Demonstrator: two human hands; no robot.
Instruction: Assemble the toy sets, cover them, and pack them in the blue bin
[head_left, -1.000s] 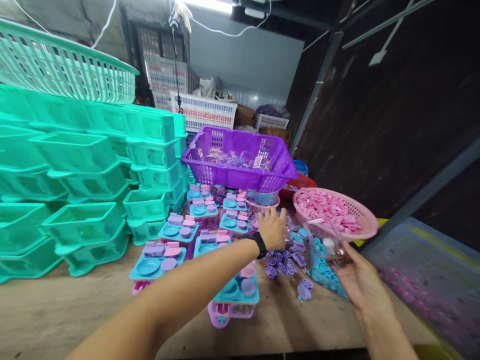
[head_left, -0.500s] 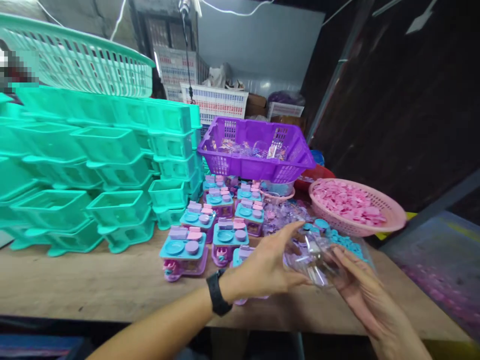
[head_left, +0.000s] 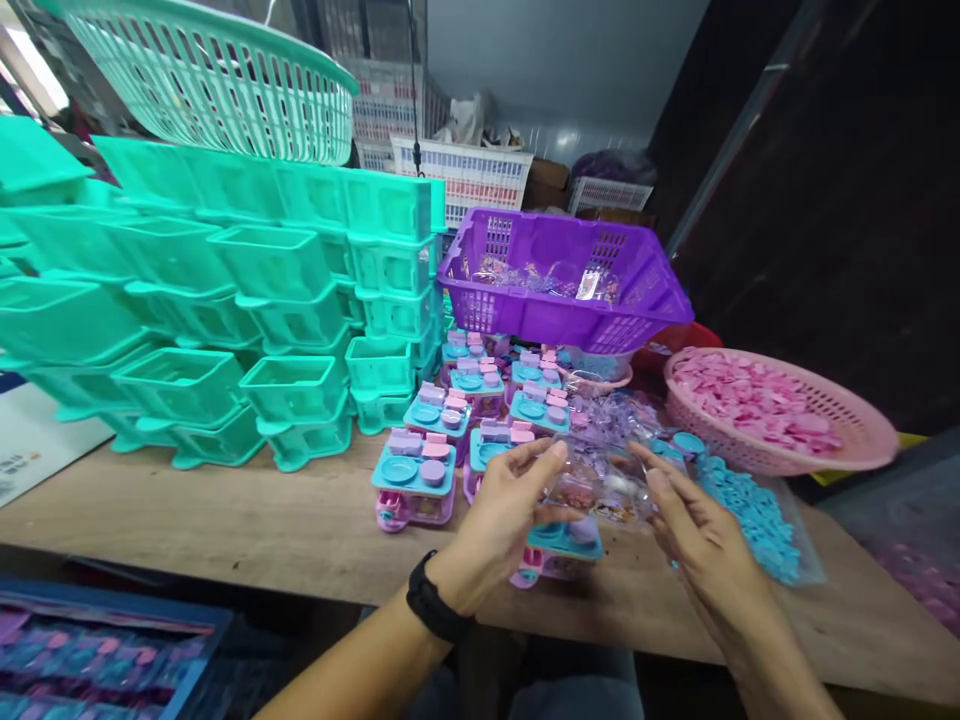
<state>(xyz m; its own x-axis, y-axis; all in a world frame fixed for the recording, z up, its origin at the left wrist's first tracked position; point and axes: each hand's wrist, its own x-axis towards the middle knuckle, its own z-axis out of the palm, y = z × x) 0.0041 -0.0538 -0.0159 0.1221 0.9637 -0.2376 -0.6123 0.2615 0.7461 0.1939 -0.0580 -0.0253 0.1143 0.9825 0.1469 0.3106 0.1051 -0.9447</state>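
- The left hand (head_left: pixel 501 520) is raised in front of the body, fingers curled, thumb and forefinger pinched together.
- A black band circles the left wrist.
- The right hand (head_left: pixel 694 530) faces it, fingers pinching likewise.

Head camera, single view: worn at head height, facing forward and down over the near edge of a wooden table (head_left: pixel 225 540). Close range; both forearms enter from the bottom of frame. Stacked green tubs (head_left: pixel 187 290) fill the upper left.
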